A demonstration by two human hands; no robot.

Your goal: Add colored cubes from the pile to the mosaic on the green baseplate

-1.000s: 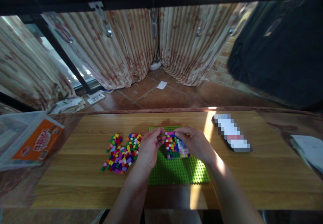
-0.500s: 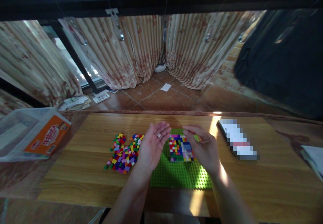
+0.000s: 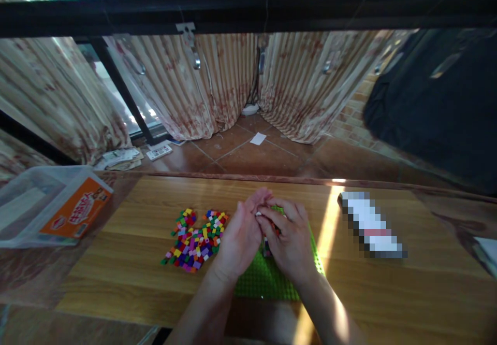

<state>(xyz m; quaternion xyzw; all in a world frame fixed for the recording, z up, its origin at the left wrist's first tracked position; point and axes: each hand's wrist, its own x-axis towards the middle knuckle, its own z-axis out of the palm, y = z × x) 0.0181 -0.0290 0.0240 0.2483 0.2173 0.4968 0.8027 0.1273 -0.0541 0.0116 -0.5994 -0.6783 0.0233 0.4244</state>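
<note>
My left hand point(image 3: 243, 239) is turned palm up with its fingers stretched out, over the left part of the green studded baseplate point(image 3: 260, 283). My right hand point(image 3: 289, 239) reaches across to it, thumb and forefinger pinched on a tiny white toy brick point(image 3: 258, 213) at the left palm. Beneath the hands, a patch of multicoloured bricks point(image 3: 267, 249) on the baseplate is mostly covered. Left of my left hand, many small loose toy bricks point(image 3: 198, 241) lie heaped on the wooden table point(image 3: 116, 262).
A clear plastic bin point(image 3: 73, 171) with an orange label stands at the left end of the table. To the right lies a dark-edged object with a blurred-out face point(image 3: 370, 226). Sheets of paper point(image 3: 487, 252) show at the far right edge.
My right hand has moved left from over the brick patch to the left palm, and its fingertips have closed on the white toy brick that lay there. The view has shifted slightly.
</note>
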